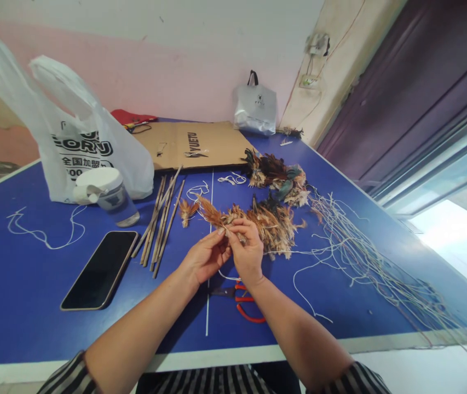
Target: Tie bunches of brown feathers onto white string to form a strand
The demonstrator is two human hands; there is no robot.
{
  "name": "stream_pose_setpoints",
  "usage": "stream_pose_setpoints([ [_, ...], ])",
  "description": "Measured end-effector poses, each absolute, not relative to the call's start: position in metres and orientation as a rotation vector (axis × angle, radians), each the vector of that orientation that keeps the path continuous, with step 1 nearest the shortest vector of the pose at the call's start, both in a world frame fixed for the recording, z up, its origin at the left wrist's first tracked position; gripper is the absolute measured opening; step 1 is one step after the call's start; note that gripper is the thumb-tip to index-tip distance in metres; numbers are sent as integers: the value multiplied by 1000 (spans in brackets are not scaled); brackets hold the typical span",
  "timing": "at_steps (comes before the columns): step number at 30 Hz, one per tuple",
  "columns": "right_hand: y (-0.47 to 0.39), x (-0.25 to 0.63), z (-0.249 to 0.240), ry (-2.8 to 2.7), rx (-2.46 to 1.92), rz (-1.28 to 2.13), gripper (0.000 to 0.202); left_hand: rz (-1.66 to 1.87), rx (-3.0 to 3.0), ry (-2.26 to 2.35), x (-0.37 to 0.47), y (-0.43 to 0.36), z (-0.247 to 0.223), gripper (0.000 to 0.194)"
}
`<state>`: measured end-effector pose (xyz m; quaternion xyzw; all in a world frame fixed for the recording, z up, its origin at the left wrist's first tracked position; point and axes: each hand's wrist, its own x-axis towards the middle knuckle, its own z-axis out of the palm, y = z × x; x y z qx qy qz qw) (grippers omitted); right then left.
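Pinches brown feathers (211,212) in left hand (208,256) and right hand (247,247) beyond scissors (244,299); perhaps has one tuft (186,212) done, with feather pile (277,231) remaining.

We see fluffy feathers (209,212), rough wooden sticks (163,220), matt cardboard (212,142), a glossy smartphone (99,271) and a plastic carrier bag (87,127).

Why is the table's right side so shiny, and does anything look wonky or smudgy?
Head view: bright light at the right, probably daylight, puts a sheen on the blue table; head view: the white bag seems stretched toward the corner, likely by the wide lens; head view: the feathers pinched by the left hand and right hand look slightly soft.
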<state>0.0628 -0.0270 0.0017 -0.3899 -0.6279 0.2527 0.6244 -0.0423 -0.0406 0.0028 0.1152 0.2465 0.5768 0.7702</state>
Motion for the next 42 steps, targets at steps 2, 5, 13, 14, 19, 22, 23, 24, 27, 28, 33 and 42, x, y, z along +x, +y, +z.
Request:
stream_pose_setpoints([
  [2, -28, 63, 2, -1460, -901, 563, 5, 1254, 261, 540, -43, -41, 4, 10],
  [5, -29, 63, 2, -1469, -921, 538, 4, 1262, 280, 573, -44, -41, 5, 9],
  [13, -27, 64, 2, -1482, -1001, 535, 3, 1320, 370, 679, -43, -40, 4, 10],
  [14, -26, 64, 2, -1489, -1010, 544, 3, 1343, 401, 701, -43, -40, 3, 10],
  [19, -25, 64, 4, -1509, -1038, 637, 8, 1423, 508, 779, -43, -39, 4, 15],
  [22, -24, 64, 2, -1494, -1032, 688, 8, 1429, 501, 797, -44, -38, 5, 16],
  [23, -24, 64, 1, -1489, -1027, 698, 8, 1429, 498, 801, -45, -38, 6, 17],
  [24, -23, 64, 0, -1487, -1021, 704, 8, 1427, 495, 805, -45, -38, 6, 17],
  [27, -22, 64, -1, -1487, -1003, 713, 9, 1414, 491, 814, -46, -38, 6, 18],
  [28, -22, 64, -1, -1487, -1001, 716, 9, 1412, 490, 814, -46, -38, 6, 18],
  [33, -22, 66, 5, -1479, -1003, 750, 10, 1396, 490, 821, -46, -39, 7, 19],
  [42, -19, 68, 3, -1533, -1044, 672, 8, 1359, 615, 909, -45, -40, 4, 22],
])
